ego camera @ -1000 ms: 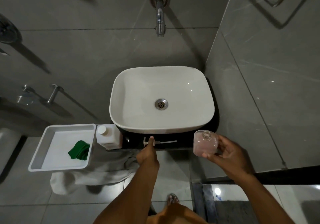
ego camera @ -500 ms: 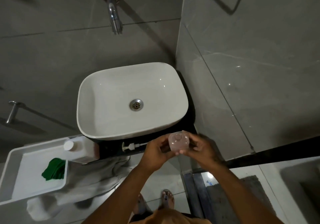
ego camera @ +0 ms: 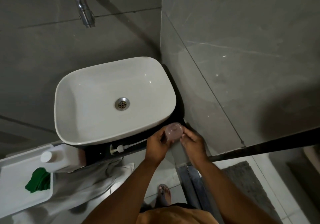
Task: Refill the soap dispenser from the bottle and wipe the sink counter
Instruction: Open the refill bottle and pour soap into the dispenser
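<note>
- Pinkish clear soap dispenser, its pump off, sits between my two hands at the black bench's right front corner.
- My left hand and right hand both clasp it.
- The white pump lies on the bench below the sink.
- The white refill bottle stands left, beside a tray holding a green cloth.

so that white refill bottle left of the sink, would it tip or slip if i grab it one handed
The white refill bottle looks squat and broad, so it probably will not tip easily where it stands by the tray. Its smooth plastic sides may be slippery, more so with soapy fingers. The cap appears on, so a spill seems unlikely; how full or heavy it is cannot be told.
</note>
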